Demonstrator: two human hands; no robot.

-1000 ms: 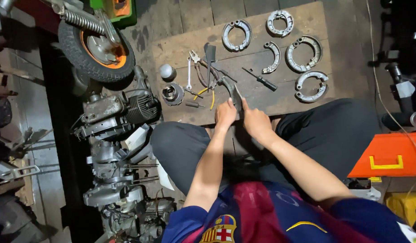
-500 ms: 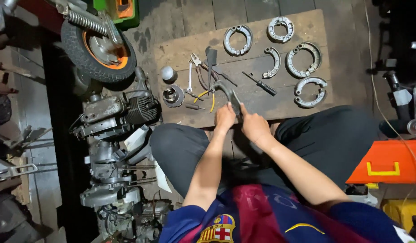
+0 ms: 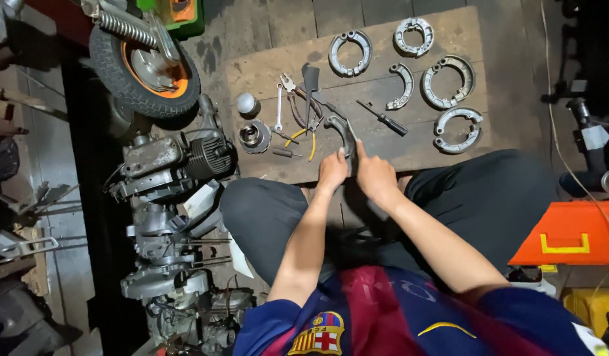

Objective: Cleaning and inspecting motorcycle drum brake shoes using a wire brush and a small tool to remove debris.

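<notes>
I am seeing both hands meeting at centre frame on the wooden board [image 3: 443,142]. My left hand [image 3: 332,171] and right hand [image 3: 376,177] are closing their fingers on one curved brake shoe [image 3: 339,127], lying just below the pliers [image 3: 298,105].

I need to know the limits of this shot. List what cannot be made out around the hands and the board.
Head view only:
- Left hand and right hand: fingertips overlap the curved metal piece, so the grip is unclear.
- Small parts beside the pliers: too small to identify.
- Wheel: cut off by the top edge.
- Engine assembly: lower portion lost in shadow.
</notes>
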